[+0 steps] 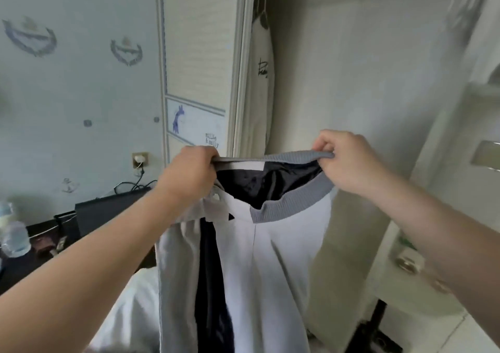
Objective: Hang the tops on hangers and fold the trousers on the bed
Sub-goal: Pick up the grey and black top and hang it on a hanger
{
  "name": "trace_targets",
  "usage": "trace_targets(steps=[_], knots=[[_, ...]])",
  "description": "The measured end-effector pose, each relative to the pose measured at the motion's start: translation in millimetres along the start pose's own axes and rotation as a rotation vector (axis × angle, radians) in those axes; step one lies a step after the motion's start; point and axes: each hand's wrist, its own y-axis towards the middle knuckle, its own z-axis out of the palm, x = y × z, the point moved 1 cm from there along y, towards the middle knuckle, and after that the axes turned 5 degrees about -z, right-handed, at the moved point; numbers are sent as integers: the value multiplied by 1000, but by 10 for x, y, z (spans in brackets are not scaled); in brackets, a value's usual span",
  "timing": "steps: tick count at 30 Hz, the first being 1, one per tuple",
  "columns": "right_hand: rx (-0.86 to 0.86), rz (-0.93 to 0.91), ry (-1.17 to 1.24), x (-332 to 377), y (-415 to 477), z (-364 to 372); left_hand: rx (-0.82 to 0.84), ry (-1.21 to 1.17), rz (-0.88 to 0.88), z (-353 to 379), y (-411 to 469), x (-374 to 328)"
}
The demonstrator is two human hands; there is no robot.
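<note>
Wardrobe (200,55): it fills most of what's in front of you, with the sliding door pushed aside and the inside open.
Bed (130,312): only a white patch shows, low down under your left arm. No trousers in sight on it, so I can't tell if any are folded.
Jacket (284,244): this is the top you're working on. It's pale grey with a dark lining, held up in the air in front of the open wardrobe and hanging straight down over the edge of the bed.
White top (261,82): one is hanging inside the wardrobe up at the back, so my guess is at least one top is done.
Left hand (189,171): your fingers are curled tight round the left end of the jacket's neckline.
Right hand (349,160): it's pinching the other end, thumb and fingers closed on the ribbing.
Collar (297,155): the grey ribbed band is pulled taut between your two hands, with the neck hole gaping open.
Hanger: there's none in either hand and none inside the jacket that I can see.
Progress: you're somewhere mid-task, I reckon. This jacket isn't on a hanger yet, and the trousers are a question mark.
</note>
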Motion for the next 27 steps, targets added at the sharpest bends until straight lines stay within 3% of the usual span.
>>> trace_targets(steps=[4,9,16,21,27], knots=[[-88,44,46,-174,452,-377,102,-238,115,15,681,-480],[-45,68,82,-115,1021,-511,420,-489,290,347,1149,-1090],[-73,145,-69,-172,1864,-648,460,-840,350,615,1833,-1268],[-96,181,-179,-180,2308,-683,147,-478,437,730,2476,-1485],[-87,429,-673,-688,2296,-787,74,-277,555,553,3257,-1505]])
